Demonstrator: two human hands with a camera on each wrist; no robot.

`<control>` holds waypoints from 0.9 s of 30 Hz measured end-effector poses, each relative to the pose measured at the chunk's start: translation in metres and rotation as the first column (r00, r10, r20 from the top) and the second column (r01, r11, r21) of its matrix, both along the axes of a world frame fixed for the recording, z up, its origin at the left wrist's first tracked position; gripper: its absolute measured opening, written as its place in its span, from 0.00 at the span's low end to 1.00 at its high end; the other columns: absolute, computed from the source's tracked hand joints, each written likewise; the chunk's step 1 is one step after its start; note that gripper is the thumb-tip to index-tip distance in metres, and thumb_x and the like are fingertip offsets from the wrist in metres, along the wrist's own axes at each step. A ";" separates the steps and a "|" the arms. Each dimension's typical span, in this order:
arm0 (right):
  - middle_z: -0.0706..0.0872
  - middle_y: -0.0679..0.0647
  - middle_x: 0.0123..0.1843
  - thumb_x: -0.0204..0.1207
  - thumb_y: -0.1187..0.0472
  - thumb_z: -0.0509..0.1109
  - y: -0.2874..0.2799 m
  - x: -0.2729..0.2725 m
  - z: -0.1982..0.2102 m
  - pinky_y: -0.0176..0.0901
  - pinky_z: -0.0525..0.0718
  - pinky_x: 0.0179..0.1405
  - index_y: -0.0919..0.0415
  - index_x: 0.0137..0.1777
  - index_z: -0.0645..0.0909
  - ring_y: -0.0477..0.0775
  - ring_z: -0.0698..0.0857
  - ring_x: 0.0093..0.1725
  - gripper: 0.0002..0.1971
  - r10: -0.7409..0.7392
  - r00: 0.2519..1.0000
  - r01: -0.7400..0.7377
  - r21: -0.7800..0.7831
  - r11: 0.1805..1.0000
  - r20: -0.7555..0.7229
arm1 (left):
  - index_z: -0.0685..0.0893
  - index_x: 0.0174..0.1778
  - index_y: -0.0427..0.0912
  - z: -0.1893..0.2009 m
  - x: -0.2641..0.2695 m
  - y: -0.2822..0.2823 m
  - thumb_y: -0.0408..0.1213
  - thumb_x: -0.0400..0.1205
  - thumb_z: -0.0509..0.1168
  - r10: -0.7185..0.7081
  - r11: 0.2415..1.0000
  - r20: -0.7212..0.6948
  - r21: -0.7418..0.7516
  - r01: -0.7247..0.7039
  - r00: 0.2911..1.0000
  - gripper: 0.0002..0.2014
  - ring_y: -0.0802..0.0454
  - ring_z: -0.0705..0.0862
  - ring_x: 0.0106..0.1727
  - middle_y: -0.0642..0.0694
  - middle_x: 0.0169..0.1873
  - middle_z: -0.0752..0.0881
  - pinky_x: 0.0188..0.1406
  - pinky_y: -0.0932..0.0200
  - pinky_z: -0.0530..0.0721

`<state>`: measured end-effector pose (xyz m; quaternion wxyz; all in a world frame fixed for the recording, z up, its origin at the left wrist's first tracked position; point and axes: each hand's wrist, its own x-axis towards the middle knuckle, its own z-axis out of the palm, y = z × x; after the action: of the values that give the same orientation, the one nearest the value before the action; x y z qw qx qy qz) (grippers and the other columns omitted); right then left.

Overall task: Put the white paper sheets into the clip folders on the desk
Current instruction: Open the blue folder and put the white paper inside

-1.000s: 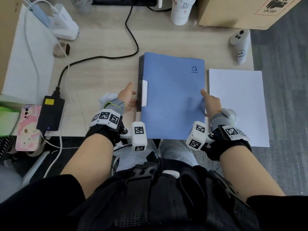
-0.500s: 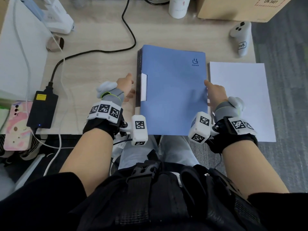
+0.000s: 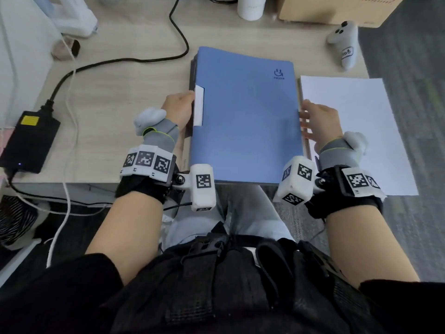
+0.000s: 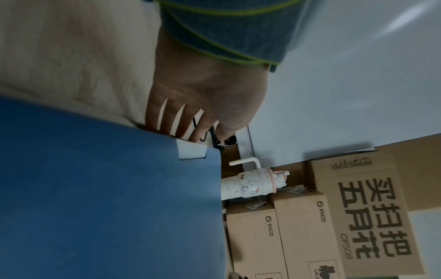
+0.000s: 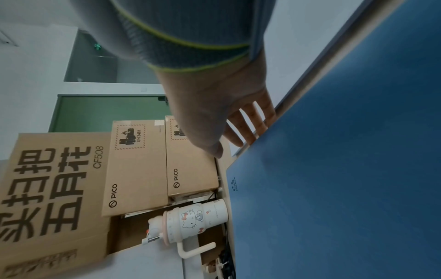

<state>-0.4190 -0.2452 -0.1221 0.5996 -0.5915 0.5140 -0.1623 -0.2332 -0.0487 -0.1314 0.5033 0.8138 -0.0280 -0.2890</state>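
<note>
A blue clip folder (image 3: 245, 116) lies closed in the middle of the desk, on top of darker folders whose edges show at its far left. White paper sheets (image 3: 349, 131) lie just right of it. My left hand (image 3: 183, 107) holds the folder's spine by the white label (image 3: 199, 104), with fingers (image 4: 171, 120) tucked under the edge and the thumb on top. My right hand (image 3: 310, 121) is at the right edge. Its straight fingers (image 5: 253, 120) slide under the blue cover (image 5: 346, 169), and the thumb stays just clear of it.
A black power brick (image 3: 29, 141) and its cables lie at the left. At the back stand a white tumbler (image 3: 251, 7) and a cardboard box (image 3: 332, 10), with a white controller (image 3: 344, 47) at the back right. The paper overhangs the desk's right edge.
Both hands have closed in on the folder. The left moved from beside the spine onto it. The right hand's fingers slipped under the right edge.
</note>
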 end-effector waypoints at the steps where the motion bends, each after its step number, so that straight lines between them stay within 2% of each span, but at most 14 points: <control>1: 0.82 0.51 0.40 0.78 0.55 0.65 0.000 -0.002 -0.002 0.29 0.73 0.20 0.56 0.38 0.76 0.49 0.76 0.31 0.09 -0.004 1.000 0.005 -0.015 1.000 0.020 | 0.73 0.25 0.48 0.000 -0.005 0.001 0.45 0.71 0.59 0.016 1.000 0.017 -0.018 -0.015 1.000 0.10 0.50 0.71 0.41 0.44 0.36 0.76 0.44 0.55 0.71; 4: 0.83 0.52 0.39 0.76 0.56 0.66 0.000 -0.005 -0.007 0.32 0.72 0.21 0.55 0.34 0.77 0.48 0.76 0.27 0.09 -0.009 0.999 0.011 -0.049 0.999 0.037 | 0.68 0.22 0.46 -0.001 -0.015 0.003 0.45 0.70 0.58 0.034 0.999 0.084 -0.021 -0.032 0.996 0.12 0.48 0.66 0.38 0.43 0.29 0.71 0.39 0.54 0.64; 7: 0.84 0.51 0.38 0.76 0.57 0.66 0.001 -0.013 -0.013 0.34 0.74 0.24 0.54 0.33 0.77 0.49 0.78 0.28 0.09 -0.009 0.998 0.013 -0.073 0.997 0.067 | 0.70 0.24 0.44 -0.007 -0.027 0.009 0.42 0.76 0.59 0.017 1.000 0.169 0.004 -0.018 0.985 0.15 0.47 0.67 0.37 0.43 0.27 0.70 0.38 0.56 0.66; 9: 0.84 0.51 0.37 0.76 0.58 0.66 0.003 -0.016 -0.014 0.35 0.75 0.24 0.55 0.33 0.77 0.49 0.78 0.28 0.10 0.000 0.996 0.007 -0.079 0.997 0.088 | 0.67 0.22 0.44 -0.009 -0.032 0.011 0.39 0.78 0.59 0.012 1.000 0.190 -0.004 -0.012 0.982 0.17 0.48 0.66 0.38 0.45 0.24 0.67 0.36 0.58 0.66; 12: 0.82 0.51 0.36 0.77 0.59 0.66 0.007 -0.022 -0.013 0.33 0.73 0.21 0.56 0.34 0.74 0.48 0.76 0.27 0.10 0.027 0.991 -0.015 -0.089 0.996 0.129 | 0.63 0.22 0.48 -0.011 -0.039 0.012 0.33 0.79 0.58 0.003 1.000 0.232 -0.003 -0.002 0.973 0.19 0.50 0.64 0.40 0.47 0.24 0.64 0.27 0.57 0.61; 14: 0.81 0.53 0.36 0.75 0.57 0.67 0.010 -0.022 -0.011 0.35 0.73 0.24 0.55 0.33 0.74 0.52 0.75 0.31 0.10 0.046 0.990 -0.032 -0.105 0.994 0.132 | 0.64 0.23 0.49 -0.009 -0.041 0.010 0.31 0.79 0.58 -0.021 1.000 0.241 -0.002 0.022 0.970 0.18 0.51 0.64 0.41 0.48 0.26 0.64 0.27 0.59 0.58; 16: 0.77 0.56 0.38 0.68 0.51 0.68 0.015 -0.021 -0.007 0.42 0.70 0.33 0.54 0.31 0.73 0.55 0.71 0.36 0.10 0.055 0.992 -0.039 -0.140 0.989 0.110 | 0.66 0.24 0.46 -0.004 -0.044 0.010 0.31 0.76 0.59 -0.038 0.999 0.226 -0.018 0.043 0.973 0.15 0.50 0.64 0.41 0.45 0.27 0.65 0.28 0.58 0.58; 18: 0.72 0.56 0.36 0.65 0.50 0.68 0.020 -0.020 -0.004 0.42 0.65 0.34 0.52 0.30 0.69 0.53 0.66 0.34 0.11 0.059 0.993 -0.044 -0.141 0.989 0.107 | 0.72 0.29 0.42 0.000 -0.045 0.009 0.36 0.67 0.60 -0.053 0.998 0.192 -0.029 0.060 0.980 0.04 0.50 0.66 0.41 0.40 0.33 0.69 0.31 0.59 0.60; 21: 0.69 0.47 0.29 0.75 0.54 0.68 0.022 -0.017 -0.005 0.35 0.62 0.27 0.50 0.27 0.67 0.46 0.65 0.27 0.17 0.070 0.993 -0.057 -0.137 0.989 0.098 | 0.77 0.39 0.40 -0.003 -0.039 0.010 0.37 0.58 0.59 -0.035 0.995 0.135 -0.084 0.047 0.990 0.14 0.50 0.70 0.41 0.41 0.38 0.73 0.40 0.56 0.67; 22: 0.70 0.45 0.29 0.76 0.54 0.68 0.022 -0.016 -0.006 0.35 0.63 0.27 0.49 0.29 0.69 0.44 0.67 0.28 0.15 0.070 0.994 -0.058 -0.150 0.987 0.079 | 0.79 0.40 0.40 0.000 -0.040 0.011 0.36 0.58 0.60 -0.033 0.993 0.124 -0.108 0.047 0.992 0.14 0.49 0.71 0.41 0.41 0.39 0.76 0.41 0.55 0.69; 24: 0.76 0.45 0.34 0.74 0.51 0.69 0.024 -0.013 -0.005 0.38 0.73 0.35 0.51 0.37 0.76 0.47 0.75 0.36 0.08 0.073 0.996 -0.062 -0.178 0.982 0.055 | 0.85 0.46 0.37 0.009 -0.047 0.013 0.32 0.65 0.64 -0.026 0.989 0.112 -0.140 0.042 0.993 0.15 0.46 0.78 0.41 0.40 0.43 0.82 0.44 0.53 0.77; 25: 0.80 0.47 0.40 0.72 0.50 0.70 0.024 -0.011 -0.006 0.43 0.78 0.42 0.53 0.44 0.79 0.50 0.79 0.42 0.08 0.070 0.997 -0.060 -0.188 0.980 0.044 | 0.86 0.52 0.35 0.013 -0.050 0.014 0.28 0.70 0.65 -0.016 0.986 0.112 -0.160 0.034 0.994 0.15 0.45 0.82 0.43 0.39 0.46 0.85 0.47 0.53 0.81; 27: 0.84 0.54 0.55 0.69 0.48 0.70 0.026 -0.009 -0.006 0.51 0.81 0.57 0.58 0.55 0.81 0.55 0.82 0.55 0.18 0.063 0.998 -0.057 -0.202 0.978 0.025 | 0.84 0.60 0.32 0.013 -0.050 0.014 0.24 0.77 0.64 0.020 0.980 0.111 -0.197 0.003 0.994 0.15 0.44 0.85 0.45 0.38 0.50 0.86 0.51 0.52 0.85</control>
<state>-0.4278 -0.2192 -0.1279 0.5492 -0.6618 0.4676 -0.2046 -0.2834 -0.0350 -0.1183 0.5803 0.7751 -0.0813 -0.2363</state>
